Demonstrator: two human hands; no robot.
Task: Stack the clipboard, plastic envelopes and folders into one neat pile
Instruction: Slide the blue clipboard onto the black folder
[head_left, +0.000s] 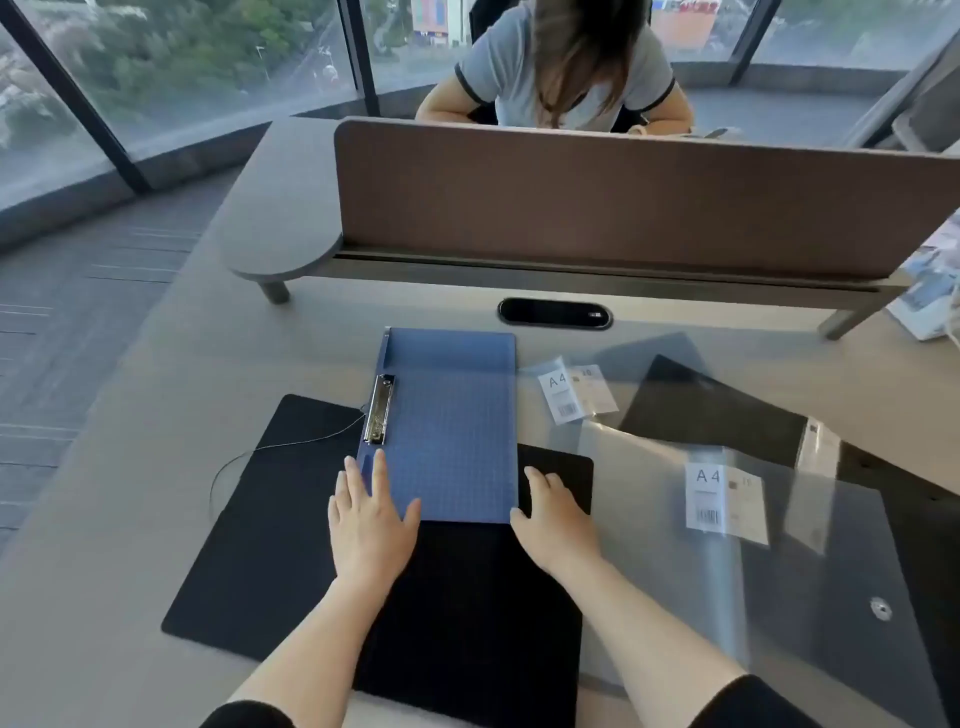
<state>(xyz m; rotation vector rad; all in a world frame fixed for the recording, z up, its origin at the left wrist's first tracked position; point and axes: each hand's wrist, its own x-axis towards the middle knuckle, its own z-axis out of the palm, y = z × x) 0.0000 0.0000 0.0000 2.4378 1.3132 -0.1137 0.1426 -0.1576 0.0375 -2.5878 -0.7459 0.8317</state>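
1. Nearest, the left hand (371, 525) lies flat and open, fingers spread on the near left corner of the blue clipboard (449, 426); it grips nothing.
2. The right hand (553, 519) rests open against the near right corner, fingers loosely curled.
3. The clipboard sits on the black folders (270, 519); best to square its edges with both palms.
4. Right and farther off, the clear plastic envelopes (753, 519) lie loose and unstacked.
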